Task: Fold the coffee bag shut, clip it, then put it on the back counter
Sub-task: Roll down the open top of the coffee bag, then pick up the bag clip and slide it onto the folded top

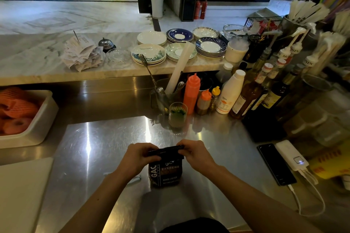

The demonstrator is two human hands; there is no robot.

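Note:
A dark coffee bag [166, 173] with white lettering stands upright on the steel counter [98, 138], near its front edge. My left hand [139, 155] pinches the left end of the bag's top, and my right hand [196, 154] pinches the right end. The top strip is bent over into a flat fold between my fingers. A small pale clip-like object [134, 179] lies on the steel just left of the bag, partly hidden by my left forearm.
A glass with green drink [177, 114], squeeze bottles [191, 92] and syrup bottles [248, 98] crowd the back right. A phone [276, 163] and power bank [290, 154] lie at right. A white tub [40, 119] sits left. Stacked plates [148, 54] and receipts [81, 55] fill the raised marble ledge.

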